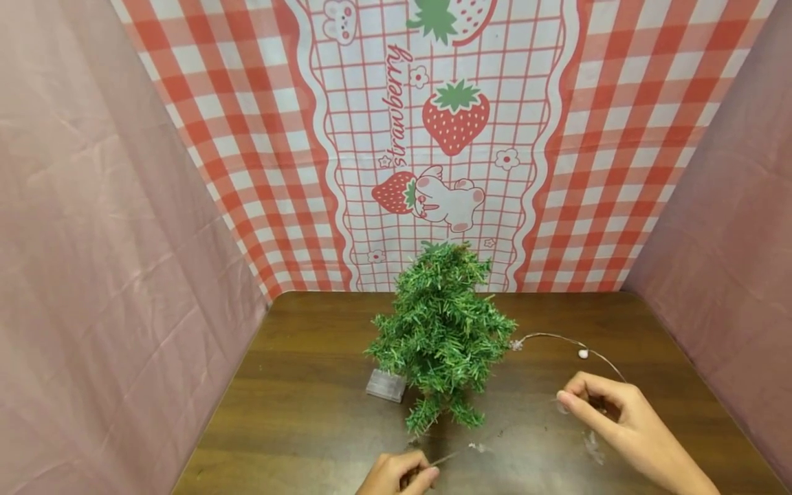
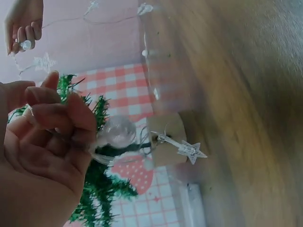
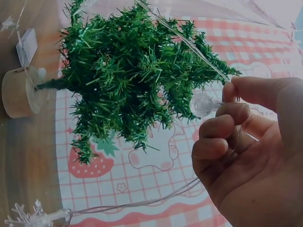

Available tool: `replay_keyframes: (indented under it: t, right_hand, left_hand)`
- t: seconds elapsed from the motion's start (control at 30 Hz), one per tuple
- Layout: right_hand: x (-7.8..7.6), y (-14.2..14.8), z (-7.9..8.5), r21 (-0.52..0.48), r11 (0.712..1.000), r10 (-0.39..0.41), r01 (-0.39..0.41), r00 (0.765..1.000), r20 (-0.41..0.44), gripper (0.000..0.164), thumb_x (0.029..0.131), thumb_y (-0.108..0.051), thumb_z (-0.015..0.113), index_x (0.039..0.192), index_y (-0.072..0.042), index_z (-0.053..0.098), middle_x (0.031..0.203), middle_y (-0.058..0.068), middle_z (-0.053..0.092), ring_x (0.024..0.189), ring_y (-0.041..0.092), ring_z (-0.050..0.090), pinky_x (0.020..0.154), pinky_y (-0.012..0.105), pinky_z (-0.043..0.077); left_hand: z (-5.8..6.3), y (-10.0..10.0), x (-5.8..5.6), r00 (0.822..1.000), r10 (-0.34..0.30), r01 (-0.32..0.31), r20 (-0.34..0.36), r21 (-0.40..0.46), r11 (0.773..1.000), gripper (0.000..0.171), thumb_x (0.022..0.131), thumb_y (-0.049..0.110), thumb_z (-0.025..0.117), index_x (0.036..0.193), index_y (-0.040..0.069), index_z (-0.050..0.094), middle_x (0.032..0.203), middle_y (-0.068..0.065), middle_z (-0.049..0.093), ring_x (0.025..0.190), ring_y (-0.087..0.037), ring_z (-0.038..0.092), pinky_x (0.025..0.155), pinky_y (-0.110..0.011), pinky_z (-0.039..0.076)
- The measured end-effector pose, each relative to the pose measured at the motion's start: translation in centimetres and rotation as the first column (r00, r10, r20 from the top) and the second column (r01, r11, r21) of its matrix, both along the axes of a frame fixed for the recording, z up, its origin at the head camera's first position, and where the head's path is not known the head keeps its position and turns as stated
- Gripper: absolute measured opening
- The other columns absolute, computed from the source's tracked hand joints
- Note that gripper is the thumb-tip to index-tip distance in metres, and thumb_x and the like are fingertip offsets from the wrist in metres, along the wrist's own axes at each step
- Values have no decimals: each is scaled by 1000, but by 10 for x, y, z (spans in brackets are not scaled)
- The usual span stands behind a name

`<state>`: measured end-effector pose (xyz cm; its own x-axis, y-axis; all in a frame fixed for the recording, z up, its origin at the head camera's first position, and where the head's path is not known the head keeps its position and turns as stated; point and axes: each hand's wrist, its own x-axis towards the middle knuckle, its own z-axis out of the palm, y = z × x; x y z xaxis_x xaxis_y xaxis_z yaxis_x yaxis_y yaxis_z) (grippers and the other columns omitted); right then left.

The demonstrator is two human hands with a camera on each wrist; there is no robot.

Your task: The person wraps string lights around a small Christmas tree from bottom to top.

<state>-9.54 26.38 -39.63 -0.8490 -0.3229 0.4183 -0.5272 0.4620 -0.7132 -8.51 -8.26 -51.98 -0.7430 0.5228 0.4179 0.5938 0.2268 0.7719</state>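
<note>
A small artificial Christmas tree stands upright on a round wooden base. String lights with clear stars, balls and snowflakes run between the two hands and over the table. In front of the tree, my left hand pinches the wire; a clear star dangles near the base in the left wrist view. To the right of the tree, my right hand holds the wire between thumb and fingers, close to a clear ball. A loop with a snowflake trails from that hand.
A clear battery box lies on the brown wooden table, left of the tree's foot. Behind hangs a red-and-white checked strawberry cloth. Pink curtains enclose both sides.
</note>
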Motion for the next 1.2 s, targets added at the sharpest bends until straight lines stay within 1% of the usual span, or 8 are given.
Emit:
replay_keyframes:
  t: [0.13,0.3,0.37,0.43,0.63,0.9,1.07,1.2]
  right_hand:
    - [2,0,-2,-2,1000,-13,13,1000,-14,28,95,6,59,89,-21,63,75,-10,51,62,8,48,49,24,42]
    - [-3,-3,-8,-37,998,49,-51,998,-33,31,93,9,59,90,-21,64,76,-9,50,62,8,48,48,24,41]
    - [-5,-5,-12,-61,994,90,-94,994,-57,33,91,13,59,90,-19,65,76,-7,50,61,8,48,48,23,40]
    - [-6,-6,-14,-72,991,108,-114,990,-90,35,89,15,61,90,-19,66,78,-6,50,63,8,48,48,23,40]
    - [-10,-6,-12,-65,993,86,-97,984,-157,37,86,19,61,89,-18,64,96,1,58,90,12,53,72,21,44]
    - [-8,5,-7,-71,995,66,-65,998,17,27,100,10,43,95,-10,61,91,-1,66,84,15,63,70,26,51]
    - [-11,19,-1,-54,998,26,-25,999,22,25,102,9,40,91,-8,55,81,-2,61,73,16,62,60,27,52]
    - [-17,32,6,-46,999,10,-10,1000,1,24,101,10,40,92,-7,55,74,-3,58,64,17,59,55,28,51]
  left_hand:
    - [1,-13,-1,981,51,-62,-187,-55,997,21,98,12,62,77,17,63,62,8,61,63,15,43,61,-8,39]
    - [4,-38,-5,898,157,-186,-410,-30,982,18,94,11,68,79,20,61,67,13,59,66,8,50,69,-18,43]
    - [7,-47,-6,875,199,-228,-441,-13,974,15,92,11,70,82,20,63,71,14,61,68,6,53,71,-22,45]
    - [12,-53,-6,866,222,-251,-447,-5,968,14,91,9,71,85,20,64,76,14,64,72,5,56,73,-26,47]
    - [30,-60,-8,840,242,-259,-485,34,965,17,88,2,71,92,19,66,82,10,67,79,-3,61,74,-30,48]
    - [44,-50,-12,792,244,-265,-559,45,963,7,99,14,62,97,16,68,90,9,68,85,-7,62,78,-25,46]
    - [53,-41,-20,801,241,-293,-548,-7,956,6,98,15,62,96,16,67,92,9,67,88,-6,61,78,-24,45]
    - [58,-36,-28,790,225,-313,-570,-60,948,4,96,14,65,96,18,67,94,10,68,92,-7,61,82,-28,44]
